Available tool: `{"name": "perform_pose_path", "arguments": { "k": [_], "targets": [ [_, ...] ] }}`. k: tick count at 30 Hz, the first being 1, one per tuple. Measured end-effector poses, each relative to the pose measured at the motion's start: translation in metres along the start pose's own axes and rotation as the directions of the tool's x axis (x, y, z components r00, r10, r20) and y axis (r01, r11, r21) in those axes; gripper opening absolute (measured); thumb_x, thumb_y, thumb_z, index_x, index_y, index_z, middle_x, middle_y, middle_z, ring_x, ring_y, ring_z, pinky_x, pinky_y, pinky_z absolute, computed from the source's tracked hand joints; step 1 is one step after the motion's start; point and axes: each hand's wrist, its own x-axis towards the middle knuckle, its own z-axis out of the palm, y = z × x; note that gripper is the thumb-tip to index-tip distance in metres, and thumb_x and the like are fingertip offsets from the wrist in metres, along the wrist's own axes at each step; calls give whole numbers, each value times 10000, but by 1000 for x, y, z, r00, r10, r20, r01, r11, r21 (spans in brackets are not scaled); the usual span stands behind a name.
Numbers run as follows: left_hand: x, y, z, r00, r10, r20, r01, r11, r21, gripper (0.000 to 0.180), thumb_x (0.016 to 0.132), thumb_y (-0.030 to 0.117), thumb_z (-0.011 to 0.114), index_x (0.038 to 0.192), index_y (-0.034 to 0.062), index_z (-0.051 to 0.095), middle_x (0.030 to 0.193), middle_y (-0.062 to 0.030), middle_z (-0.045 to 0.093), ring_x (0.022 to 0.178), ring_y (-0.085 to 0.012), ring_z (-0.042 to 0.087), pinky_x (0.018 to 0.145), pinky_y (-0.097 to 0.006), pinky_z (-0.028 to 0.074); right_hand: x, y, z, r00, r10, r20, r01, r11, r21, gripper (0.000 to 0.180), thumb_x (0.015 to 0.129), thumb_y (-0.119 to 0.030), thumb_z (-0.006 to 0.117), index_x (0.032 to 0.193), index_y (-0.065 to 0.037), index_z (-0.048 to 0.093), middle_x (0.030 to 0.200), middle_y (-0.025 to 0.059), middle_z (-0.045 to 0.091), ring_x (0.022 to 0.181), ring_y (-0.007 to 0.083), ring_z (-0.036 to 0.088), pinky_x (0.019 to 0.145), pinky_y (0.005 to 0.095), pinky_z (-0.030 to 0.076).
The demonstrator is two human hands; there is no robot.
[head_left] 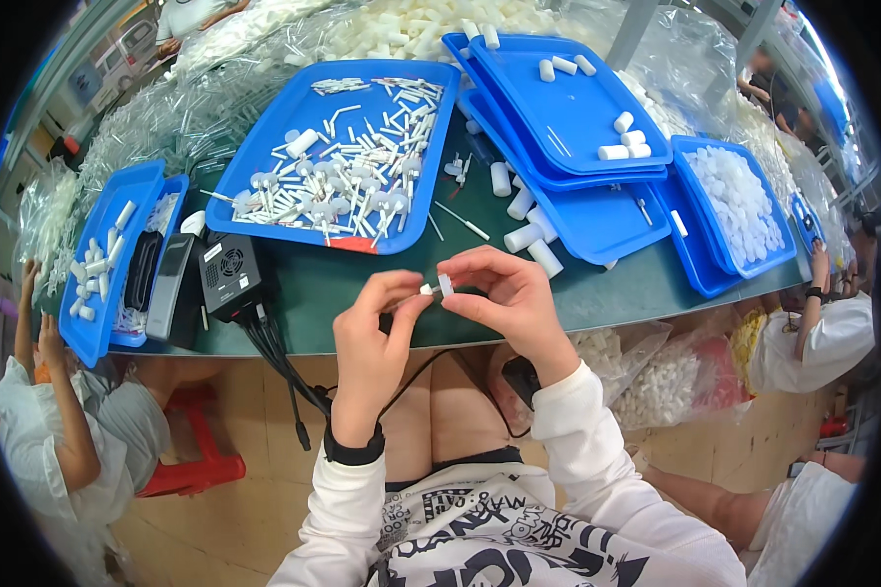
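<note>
Close to the table's near edge, my left hand pinches a small white stick-like part, of which only the tip shows. My right hand holds a small white disc on edge between thumb and fingers. The two pieces meet or nearly meet; I cannot tell whether they are joined. Just beyond my hands lies a large blue tray strewn with thin white sticks and several whitish discs on stems. A white foam cylinder rests among them.
Stacked blue trays with white cylinders stand right of centre. Farther right, another blue tray holds white discs. A black box with cables and a blue tray of cylinders are at left. Other people sit at both sides.
</note>
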Motion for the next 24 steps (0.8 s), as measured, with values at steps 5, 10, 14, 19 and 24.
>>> {"name": "perform_pose_path", "arguments": {
  "k": [5,10,14,19,24],
  "targets": [
    [-3,-5,0,997,-22,-69,21,1000,-11,53,823,-6,641,867,-36,644,755,-67,650,667,-99,601,598,-210,458,1,-7,1,990,140,-31,-140,990,23,270,766,8,708,1028,34,645,1029,91,639,910,140,610,822,269,494],
    [-3,2,-1,979,183,-92,-169,975,145,74,786,-39,661,858,-20,658,727,-66,643,632,-115,572,569,-216,449,2,-10,0,975,217,-44,-217,976,5,239,759,-4,721,987,43,666,924,97,679,823,127,647,757,240,512],
    [-1,5,-4,934,349,-74,-311,897,315,99,742,-46,687,827,-1,662,722,-71,644,596,-155,540,526,-251,423,2,-12,-2,966,256,-31,-256,966,-21,209,754,14,717,955,51,670,925,117,684,826,137,658,757,235,519],
    [0,10,-3,870,491,-39,-432,799,417,122,705,-53,702,798,11,655,706,-77,636,589,-200,533,509,-287,407,1,-14,-2,963,269,-28,-269,963,23,174,750,25,714,916,56,671,937,130,684,835,143,661,767,240,522],
    [2,13,-9,833,551,43,-500,719,482,126,693,-59,697,787,9,647,700,-79,630,591,-216,534,514,-296,411,0,-13,-2,966,260,2,-260,966,-3,182,754,22,712,928,58,672,916,122,688,828,141,661,764,235,519]
  ]
}}
